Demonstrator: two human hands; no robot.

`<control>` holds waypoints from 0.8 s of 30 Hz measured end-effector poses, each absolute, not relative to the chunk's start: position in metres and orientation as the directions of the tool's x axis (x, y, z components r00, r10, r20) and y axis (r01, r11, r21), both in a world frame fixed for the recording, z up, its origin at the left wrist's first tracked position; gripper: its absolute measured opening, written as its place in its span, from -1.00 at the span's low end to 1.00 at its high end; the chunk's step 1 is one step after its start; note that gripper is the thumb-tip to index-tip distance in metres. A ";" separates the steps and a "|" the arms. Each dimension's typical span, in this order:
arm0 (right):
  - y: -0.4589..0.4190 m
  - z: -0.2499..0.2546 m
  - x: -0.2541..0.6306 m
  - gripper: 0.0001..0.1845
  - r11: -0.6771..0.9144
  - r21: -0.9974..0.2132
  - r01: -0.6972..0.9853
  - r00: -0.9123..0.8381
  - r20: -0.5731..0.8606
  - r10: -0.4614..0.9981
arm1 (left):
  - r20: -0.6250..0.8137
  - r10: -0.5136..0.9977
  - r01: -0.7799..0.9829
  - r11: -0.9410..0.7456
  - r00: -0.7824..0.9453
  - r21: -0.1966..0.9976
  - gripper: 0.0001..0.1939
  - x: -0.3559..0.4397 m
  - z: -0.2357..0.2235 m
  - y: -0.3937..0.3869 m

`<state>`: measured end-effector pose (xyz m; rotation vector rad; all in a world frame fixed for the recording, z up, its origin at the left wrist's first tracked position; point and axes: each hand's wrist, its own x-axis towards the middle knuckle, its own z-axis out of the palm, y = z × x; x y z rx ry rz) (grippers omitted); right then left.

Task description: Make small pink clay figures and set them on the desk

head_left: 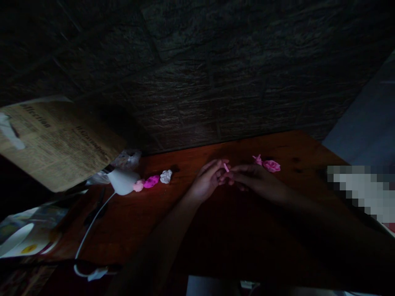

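Above the wooden table, a small pink piece of soft clay [226, 167] shows between the fingertips of both hands. My left hand [207, 180] is closed around it from the left, fingers curled. My right hand [257, 179] pinches at its lower end, thumb and forefinger together. Just beyond the right hand lie a pink rose-shaped flower [272, 165] and a smaller pink shaped piece [257, 159]. Left of the hands sit a crumpled white lump [166, 176], a magenta lump [151, 181] and a pale pink lump [138, 185] in a row.
A lamp with a newsprint-patterned shade [61, 139] and white base [122, 181] stands at left. Its white cable [89, 230] runs to the front edge. Clear plastic [128, 158] lies behind it. A white cup-like container [31, 242] is at lower left. A dark wall [197, 82] bounds the table's back.
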<state>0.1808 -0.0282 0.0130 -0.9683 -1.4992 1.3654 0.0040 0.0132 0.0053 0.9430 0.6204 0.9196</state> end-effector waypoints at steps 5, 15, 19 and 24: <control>-0.028 0.012 0.181 -0.59 0.088 -0.996 -0.029 -0.319 0.093 0.943 | -0.048 0.873 -0.408 0.276 0.486 0.870 -0.66 0.004 0.004 0.014; -0.029 0.015 0.179 -0.59 0.068 -0.997 -0.023 -0.317 0.072 0.946 | -0.003 0.874 -0.395 0.223 0.486 0.891 -0.63 0.002 0.007 0.010; -0.029 0.016 0.179 -0.56 0.062 -0.998 -0.015 -0.291 0.063 0.955 | -0.013 0.880 -0.383 0.221 0.476 0.897 -0.64 0.003 0.007 0.011; -0.027 0.013 0.180 -0.59 0.055 -0.998 -0.008 -0.284 0.055 0.957 | -0.004 0.881 -0.345 0.189 0.473 0.920 -0.63 0.003 0.006 0.010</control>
